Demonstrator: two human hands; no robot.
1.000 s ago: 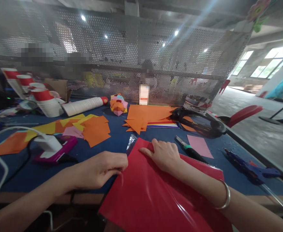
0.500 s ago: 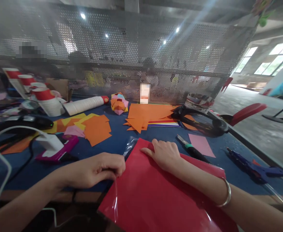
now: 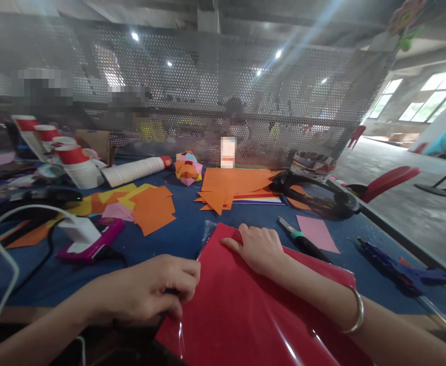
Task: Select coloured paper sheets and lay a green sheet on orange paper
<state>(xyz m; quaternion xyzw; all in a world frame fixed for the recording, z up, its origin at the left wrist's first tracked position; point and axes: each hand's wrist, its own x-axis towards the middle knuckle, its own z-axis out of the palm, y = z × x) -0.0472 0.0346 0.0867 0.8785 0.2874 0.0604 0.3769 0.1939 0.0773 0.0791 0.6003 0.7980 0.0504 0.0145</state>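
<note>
At a crowded craft desk point(image 3: 187, 236), I am pressing my right hand point(image 3: 261, 249) flat, fingers loose and unclenched, on the 12 o'clock corner of a glossy red sheet point(image 3: 242, 315). The sheet is lying at 6 o'clock on the desk, with its near end reaching past the desk's edge toward me. Clear film point(image 3: 206, 233) is covering it and poking out at that far corner. My left hand point(image 3: 150, 292) is pinching thumb against fingertips on the film along the sheet's 9 o'clock edge.

The sheet is looking thin, light and floppy to me, and the glare on the film suggests a slick skin that would slide over the paper and crease easily. I judge the edges and corners to be the places to take hold, with a flat palm pinning the rest.

A utility knife point(image 3: 303, 242) and pink paper point(image 3: 317, 234) are lying at 2 o'clock, a blue glue gun point(image 3: 394, 267) at 3 o'clock, orange paper point(image 3: 230, 184) at 12 o'clock and a magenta glue gun point(image 3: 93, 245) at 10 o'clock.
</note>
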